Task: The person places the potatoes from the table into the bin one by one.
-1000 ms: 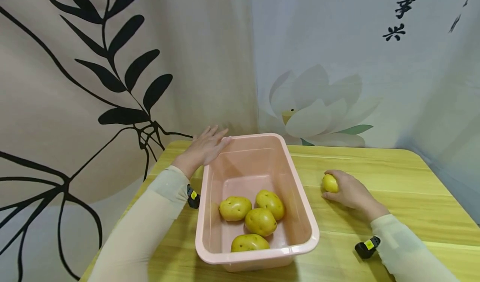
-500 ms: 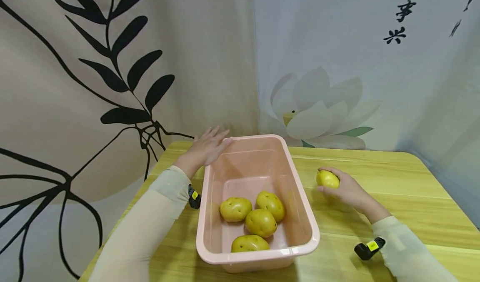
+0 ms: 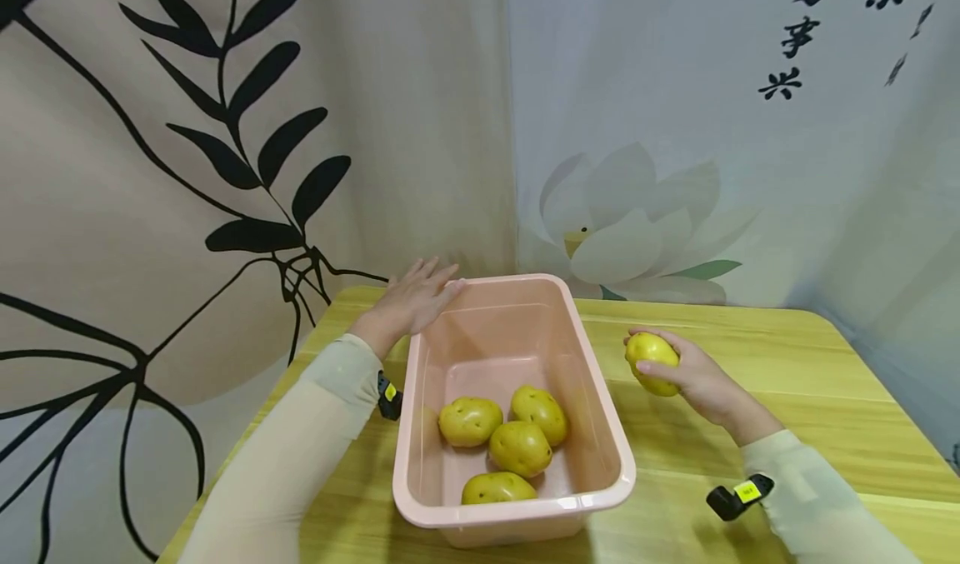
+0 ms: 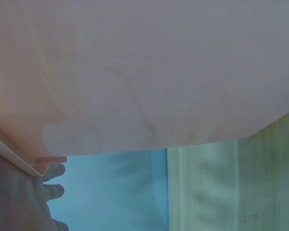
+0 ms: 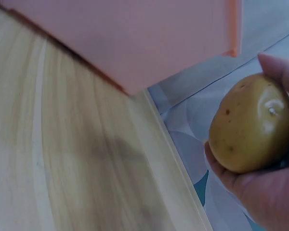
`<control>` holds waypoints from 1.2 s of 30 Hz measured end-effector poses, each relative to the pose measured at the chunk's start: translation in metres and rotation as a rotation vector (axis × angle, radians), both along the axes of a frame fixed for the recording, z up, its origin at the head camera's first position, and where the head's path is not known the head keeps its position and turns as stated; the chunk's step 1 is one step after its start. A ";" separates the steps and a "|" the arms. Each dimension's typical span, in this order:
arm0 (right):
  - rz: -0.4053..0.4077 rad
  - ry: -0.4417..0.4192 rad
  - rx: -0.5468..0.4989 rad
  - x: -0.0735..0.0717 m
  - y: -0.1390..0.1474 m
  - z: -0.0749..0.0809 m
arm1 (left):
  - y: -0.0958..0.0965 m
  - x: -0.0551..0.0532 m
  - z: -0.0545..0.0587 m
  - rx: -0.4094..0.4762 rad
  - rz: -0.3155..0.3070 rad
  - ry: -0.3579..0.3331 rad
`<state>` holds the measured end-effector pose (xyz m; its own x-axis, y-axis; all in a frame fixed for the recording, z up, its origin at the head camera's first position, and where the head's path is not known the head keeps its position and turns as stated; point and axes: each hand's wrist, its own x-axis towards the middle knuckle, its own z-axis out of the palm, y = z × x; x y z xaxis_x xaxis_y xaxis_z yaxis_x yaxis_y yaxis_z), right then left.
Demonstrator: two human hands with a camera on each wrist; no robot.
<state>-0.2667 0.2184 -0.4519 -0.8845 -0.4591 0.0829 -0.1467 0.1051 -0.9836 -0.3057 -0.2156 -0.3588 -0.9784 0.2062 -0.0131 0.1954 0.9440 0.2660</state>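
In the head view, my right hand (image 3: 708, 385) grips a yellow potato (image 3: 649, 360) to the right of a pink plastic basin (image 3: 517, 511). Thumb and fingers wrap the smooth, spotted potato (image 5: 250, 122) in the right wrist view. Across the basin, my left hand (image 3: 411, 304) rests on the far left corner of the rim with its fingers extended. Its fingers show past the rim in the left wrist view, where the basin wall (image 4: 159, 72) fills most of the picture. Several potatoes lie on the basin floor, among them one potato (image 3: 521, 448) in the middle and one (image 3: 498, 487) by the front wall.
A wood-grain table (image 3: 757, 356) carries the basin. Behind it hangs a pale curtain (image 3: 420, 131) printed with black leaves, a lotus flower and dark characters. Black wrist cameras sit at both sleeves, the right camera (image 3: 738, 497) close to the table.
My right hand has lifted the potato from the table and brought it slightly left, turning so more of it shows. My left hand stays on the basin rim.
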 end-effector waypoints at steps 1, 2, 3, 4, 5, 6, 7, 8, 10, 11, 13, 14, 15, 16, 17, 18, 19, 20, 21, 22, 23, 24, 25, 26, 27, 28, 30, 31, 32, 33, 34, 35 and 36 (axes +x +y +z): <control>0.020 -0.017 -0.042 0.000 0.000 0.001 | 0.000 0.000 0.000 -0.003 -0.001 0.000; 0.040 -0.033 -0.082 0.001 0.000 0.002 | 0.000 -0.001 0.000 -0.005 -0.002 0.000; 0.059 -0.049 -0.118 0.001 -0.001 0.003 | 0.000 0.000 0.000 -0.005 -0.002 0.000; 0.079 -0.061 -0.152 0.002 -0.001 0.005 | 0.000 -0.001 0.000 -0.010 -0.003 -0.001; 0.098 -0.072 -0.183 0.002 -0.001 0.006 | 0.000 -0.001 0.000 -0.015 -0.003 -0.001; 0.116 -0.083 -0.212 0.003 -0.001 0.008 | 0.000 -0.001 -0.001 -0.020 -0.004 -0.001; 0.137 -0.096 -0.242 0.003 -0.001 0.010 | 0.000 -0.001 -0.001 -0.026 -0.005 0.001; 0.156 -0.107 -0.267 0.004 -0.001 0.012 | 0.000 -0.001 -0.001 -0.028 -0.004 0.002; 0.197 -0.130 -0.319 0.005 -0.001 0.015 | 0.000 -0.001 -0.001 -0.031 -0.002 0.004; 0.217 -0.139 -0.344 0.005 -0.001 0.017 | 0.000 -0.001 -0.001 -0.029 0.000 0.005; 0.257 -0.156 -0.390 0.006 -0.001 0.020 | 0.000 -0.001 -0.002 -0.024 0.003 0.006; 0.276 -0.163 -0.408 0.006 -0.001 0.022 | 0.000 -0.001 -0.001 -0.022 0.004 0.005; 0.295 -0.169 -0.424 0.006 -0.001 0.024 | 0.000 -0.001 -0.001 -0.021 0.005 0.005; 0.309 -0.176 -0.439 0.007 -0.001 0.026 | 0.000 -0.001 -0.001 -0.020 0.005 0.005; 0.324 -0.182 -0.449 0.007 -0.001 0.027 | 0.000 -0.001 -0.001 -0.022 0.005 0.004; 0.336 -0.190 -0.457 0.008 -0.001 0.029 | 0.000 -0.001 -0.001 -0.024 0.005 0.004; 0.348 -0.198 -0.465 0.008 -0.001 0.031 | 0.000 -0.001 -0.001 -0.022 0.005 0.003; 0.359 -0.203 -0.472 0.009 -0.002 0.033 | 0.000 -0.001 -0.001 -0.020 0.005 0.002; 0.372 -0.207 -0.479 0.010 -0.002 0.036 | 0.000 0.000 -0.001 -0.019 0.005 0.001; 0.383 -0.212 -0.488 0.011 -0.003 0.037 | 0.000 0.000 -0.001 -0.019 0.006 0.000; 0.400 -0.210 -0.496 0.011 -0.003 0.039 | 0.000 0.000 -0.001 -0.020 0.006 -0.002; 0.417 -0.211 -0.506 0.012 -0.004 0.041 | 0.000 0.000 -0.002 -0.020 0.006 -0.003; 0.435 -0.207 -0.513 0.013 -0.004 0.044 | 0.000 0.000 -0.002 -0.018 0.007 -0.004; 0.455 -0.206 -0.521 0.013 -0.005 0.046 | 0.000 0.001 -0.002 -0.018 0.008 -0.003; 0.474 -0.204 -0.527 0.013 -0.005 0.048 | 0.000 0.001 -0.002 -0.017 0.009 -0.001; 0.490 -0.204 -0.531 0.014 -0.006 0.050 | 0.000 0.001 -0.002 -0.014 0.011 0.000; 0.518 -0.204 -0.536 0.014 -0.007 0.055 | 0.001 0.001 -0.003 -0.010 0.014 0.003; 0.529 -0.205 -0.538 0.014 -0.008 0.058 | 0.001 0.001 -0.002 -0.010 0.015 0.004; 0.538 -0.209 -0.539 0.015 -0.008 0.060 | 0.001 0.001 -0.002 -0.010 0.015 0.005; 0.545 -0.208 -0.535 0.015 -0.009 0.063 | 0.001 0.001 -0.002 -0.011 0.017 0.005; 0.551 -0.207 -0.532 0.015 -0.010 0.066 | 0.001 0.001 -0.002 -0.011 0.019 0.005; 0.556 -0.205 -0.530 0.016 -0.012 0.069 | 0.001 0.001 -0.002 -0.013 0.018 0.006; 0.563 -0.203 -0.530 0.016 -0.013 0.071 | 0.001 0.001 -0.002 -0.014 0.018 0.006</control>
